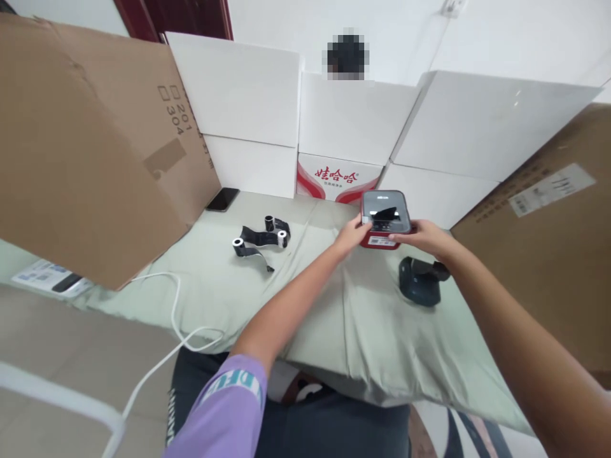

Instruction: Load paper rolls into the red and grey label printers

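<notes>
My left hand and my right hand are closed on opposite sides of a small red box. It has a clear or glossy dark top, a white label on its front face and something black showing at the top. Just below my right hand lies a dark, rounded object on the green cloth; my wrist is close to its upper part, and its kind is unclear. Left of my left forearm are several small rolls of black strip, partly unwound, with white cores.
White boxes stand stacked along the back, and a red-printed carton sits among them. Large brown cardboard flanks the left, with more cardboard on the right. A phone lies at the back left. A white cable trails over the front edge.
</notes>
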Demonstrator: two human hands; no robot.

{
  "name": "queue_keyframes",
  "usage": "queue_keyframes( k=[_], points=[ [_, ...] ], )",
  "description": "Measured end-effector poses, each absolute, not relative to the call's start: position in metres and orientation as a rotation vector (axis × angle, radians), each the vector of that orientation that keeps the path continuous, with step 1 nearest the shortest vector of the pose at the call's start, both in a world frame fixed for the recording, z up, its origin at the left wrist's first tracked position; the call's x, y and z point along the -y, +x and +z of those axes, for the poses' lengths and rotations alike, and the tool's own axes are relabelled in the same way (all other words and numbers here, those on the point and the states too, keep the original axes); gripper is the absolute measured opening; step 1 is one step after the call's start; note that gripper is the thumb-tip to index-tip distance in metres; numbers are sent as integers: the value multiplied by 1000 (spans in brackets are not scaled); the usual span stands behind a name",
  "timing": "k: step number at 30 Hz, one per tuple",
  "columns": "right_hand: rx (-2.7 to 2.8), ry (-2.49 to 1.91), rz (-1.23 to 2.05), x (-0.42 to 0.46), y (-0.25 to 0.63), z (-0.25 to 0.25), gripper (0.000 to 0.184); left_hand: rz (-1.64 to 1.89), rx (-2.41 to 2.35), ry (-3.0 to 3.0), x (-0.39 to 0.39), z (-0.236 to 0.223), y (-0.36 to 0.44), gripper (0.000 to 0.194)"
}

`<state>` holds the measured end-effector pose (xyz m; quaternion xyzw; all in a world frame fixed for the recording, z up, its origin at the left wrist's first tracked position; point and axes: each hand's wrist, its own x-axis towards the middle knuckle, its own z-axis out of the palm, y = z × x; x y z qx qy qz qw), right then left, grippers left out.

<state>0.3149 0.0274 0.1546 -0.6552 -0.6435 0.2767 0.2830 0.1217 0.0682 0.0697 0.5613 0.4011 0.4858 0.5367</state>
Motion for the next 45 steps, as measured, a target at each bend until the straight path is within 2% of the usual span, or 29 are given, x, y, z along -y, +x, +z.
queue_keyframes(
  k=[6, 11, 15, 17, 20, 22, 25, 31, 45],
  points=[
    [1808, -1725, 600, 14, 234, 121, 44, 1117, -1398, 1592, 0, 84, 30, 37],
    [1764, -1660, 698, 36, 208, 81, 43, 970, -1637, 1698, 28, 69, 4, 45],
    [1664, -1668, 716, 44, 206, 70, 47, 1008, -1635, 1761, 32, 48, -2, 54],
    [1530, -1648, 734, 41, 206, 67, 48, 1115, -1608, 1855, 34, 41, -3, 56],
    [1089, -1484, 819, 25, 203, 58, 46, 1346, -1566, 2014, 38, 32, -4, 45],
    [752, -1351, 830, 11, 197, 46, 40, 1451, -1589, 2085, 40, 26, -3, 37],
    [514, -1261, 683, -6, 186, 24, 25, 1484, -1661, 2172, 38, 19, -2, 36],
    [659, -1268, 581, -16, 185, 0, 21, 1432, -1667, 2233, 29, 11, 1, 38],
    [774, -1381, 601, -11, 184, 11, 29, 1329, -1539, 1903, 22, 12, -2, 35]
  ],
)
